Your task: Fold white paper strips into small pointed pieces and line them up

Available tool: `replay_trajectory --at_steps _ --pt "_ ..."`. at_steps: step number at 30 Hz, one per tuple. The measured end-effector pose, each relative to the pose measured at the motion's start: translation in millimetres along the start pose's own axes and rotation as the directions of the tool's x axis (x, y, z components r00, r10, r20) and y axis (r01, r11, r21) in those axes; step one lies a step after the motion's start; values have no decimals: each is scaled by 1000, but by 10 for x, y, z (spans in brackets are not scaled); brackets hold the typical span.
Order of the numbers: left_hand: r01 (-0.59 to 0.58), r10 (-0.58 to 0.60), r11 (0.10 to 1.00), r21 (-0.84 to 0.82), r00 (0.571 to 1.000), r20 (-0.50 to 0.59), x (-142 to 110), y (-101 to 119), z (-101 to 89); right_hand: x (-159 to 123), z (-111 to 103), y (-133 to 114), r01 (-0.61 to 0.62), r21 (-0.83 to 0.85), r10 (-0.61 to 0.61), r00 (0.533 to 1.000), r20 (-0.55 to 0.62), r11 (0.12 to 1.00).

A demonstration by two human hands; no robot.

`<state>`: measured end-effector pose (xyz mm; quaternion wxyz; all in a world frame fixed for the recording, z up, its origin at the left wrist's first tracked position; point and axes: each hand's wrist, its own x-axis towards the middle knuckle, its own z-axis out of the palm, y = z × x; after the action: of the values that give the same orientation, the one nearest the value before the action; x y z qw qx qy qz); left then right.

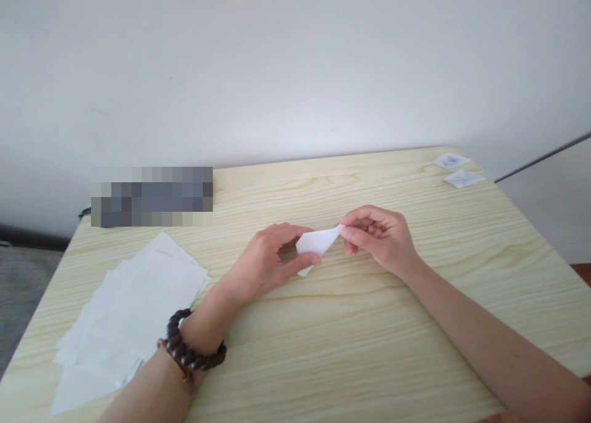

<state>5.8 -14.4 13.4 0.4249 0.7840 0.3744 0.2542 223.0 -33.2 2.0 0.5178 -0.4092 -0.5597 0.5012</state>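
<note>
A small white folded paper [318, 241] is held above the middle of the table between both hands. My left hand [272, 257] grips its left part, thumb in front and fingers behind. At the pointed right end, my right hand [381, 235] pinches the tip between thumb and index finger, its other fingers curled. The paper tapers toward the right, and a small corner sticks out below my left thumb. The back of the paper is hidden from view.
Loose white paper sheets [138, 306] lie overlapping at the left. Two folded paper boats [451, 160] rest near the far right corner of the wooden table [351, 361]. A blurred-out dark object [152, 198] sits at the far left. Behind the table rises a white wall [295, 72].
</note>
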Motion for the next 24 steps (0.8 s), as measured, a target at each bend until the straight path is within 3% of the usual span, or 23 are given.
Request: replay_trajectory --at_steps 8,11,15,19,24 --pt "-151 149 983 101 988 27 4 14 -26 4 -14 20 12 -9 -11 1000 21 1000" --pt "-129 127 985 114 992 23 -1 34 -33 -12 -13 33 34 -71 -33 999 12 997" --pt "-75 71 996 55 995 63 -9 81 -54 -31 15 21 211 -263 -194 977 89 941" --pt "-36 39 998 -44 998 58 -3 105 -60 -30 55 7 460 -384 -393 887 243 800" --pt "-45 46 998 -33 999 27 18 110 -45 -38 82 30 526 -421 -449 850 275 739"
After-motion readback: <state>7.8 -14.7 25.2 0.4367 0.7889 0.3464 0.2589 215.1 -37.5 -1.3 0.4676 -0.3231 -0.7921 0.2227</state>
